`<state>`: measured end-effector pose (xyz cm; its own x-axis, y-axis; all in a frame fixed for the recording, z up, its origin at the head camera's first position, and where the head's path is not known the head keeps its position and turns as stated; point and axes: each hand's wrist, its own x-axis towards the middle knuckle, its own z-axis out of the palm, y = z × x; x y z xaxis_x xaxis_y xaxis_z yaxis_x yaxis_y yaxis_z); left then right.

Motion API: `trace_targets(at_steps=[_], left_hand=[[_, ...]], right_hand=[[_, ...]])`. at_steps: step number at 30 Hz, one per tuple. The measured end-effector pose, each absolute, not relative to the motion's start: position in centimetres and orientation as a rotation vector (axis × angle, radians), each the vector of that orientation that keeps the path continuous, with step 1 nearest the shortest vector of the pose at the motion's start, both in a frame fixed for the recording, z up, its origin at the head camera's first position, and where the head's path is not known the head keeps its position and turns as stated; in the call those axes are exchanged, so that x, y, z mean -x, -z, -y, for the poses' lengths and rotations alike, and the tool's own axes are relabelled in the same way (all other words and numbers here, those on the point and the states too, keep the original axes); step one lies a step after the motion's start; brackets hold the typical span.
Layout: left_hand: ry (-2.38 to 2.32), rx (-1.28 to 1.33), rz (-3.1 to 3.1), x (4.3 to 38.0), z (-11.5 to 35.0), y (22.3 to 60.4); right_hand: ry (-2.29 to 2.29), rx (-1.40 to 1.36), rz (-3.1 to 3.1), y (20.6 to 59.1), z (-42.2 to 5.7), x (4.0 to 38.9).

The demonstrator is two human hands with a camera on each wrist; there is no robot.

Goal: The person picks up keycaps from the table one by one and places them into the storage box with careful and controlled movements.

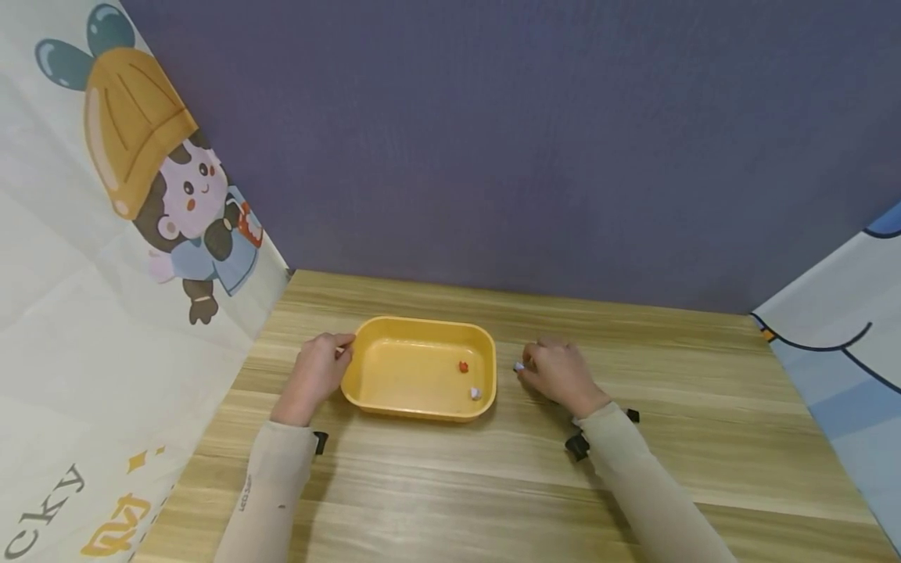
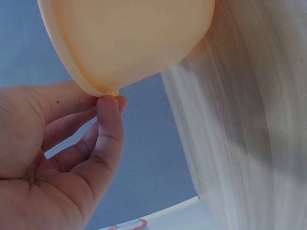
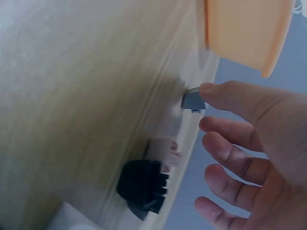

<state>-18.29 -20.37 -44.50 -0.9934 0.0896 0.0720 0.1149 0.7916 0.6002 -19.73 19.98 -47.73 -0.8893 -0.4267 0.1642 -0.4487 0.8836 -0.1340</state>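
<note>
In the head view, a yellow tray (image 1: pixel 404 375) with rounded corners sits on the table (image 1: pixel 436 485) a little left of the frame's middle. Two things lie in it, both toward its right end: a small red piece (image 1: pixel 463 367) and, just below that in the frame, a small white piece (image 1: pixel 475 393). The person's left hand (image 1: pixel 318 369) grasps the tray's rim at its left end. The right hand (image 1: pixel 559 375) is right of the tray, its fingertips at a small pale piece (image 1: pixel 518 366) with a dark edge, which lies outside the tray. The table has streaky light-brown wood grain. Behind it a dark blue-grey wall (image 1: pixel 528 141) fills the upper frame; a white printed sheet (image 1: pixel 56 258) hangs at the left with a cartoon figure in an orange hat, and a white and blue printed sheet (image 1: pixel 831 344) shows at the right edge.

In the left wrist view, the thumb and fingers pinch the rim near the frame's middle; the tray reaches to the top edge, and wood grain covers the right side.

In the right wrist view, the thumb tip touches the pale piece, grey here, right of centre, and the other fingers are bent and spread; whether they grip it cannot be told. A pinkish piece (image 3: pixel 162 152) and a black piece (image 3: pixel 140 184) with short prongs sit side by side below centre, and the tray's end shows at the upper right.
</note>
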Motion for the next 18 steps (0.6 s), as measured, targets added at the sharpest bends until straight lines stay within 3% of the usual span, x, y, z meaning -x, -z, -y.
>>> trace_targets(at_steps=[18], left_hand=[[1.000,0.156,2.947,18.18,20.30,44.32]], right_hand=[[-0.311,-0.645,2.966,48.10,-19.65,19.76]])
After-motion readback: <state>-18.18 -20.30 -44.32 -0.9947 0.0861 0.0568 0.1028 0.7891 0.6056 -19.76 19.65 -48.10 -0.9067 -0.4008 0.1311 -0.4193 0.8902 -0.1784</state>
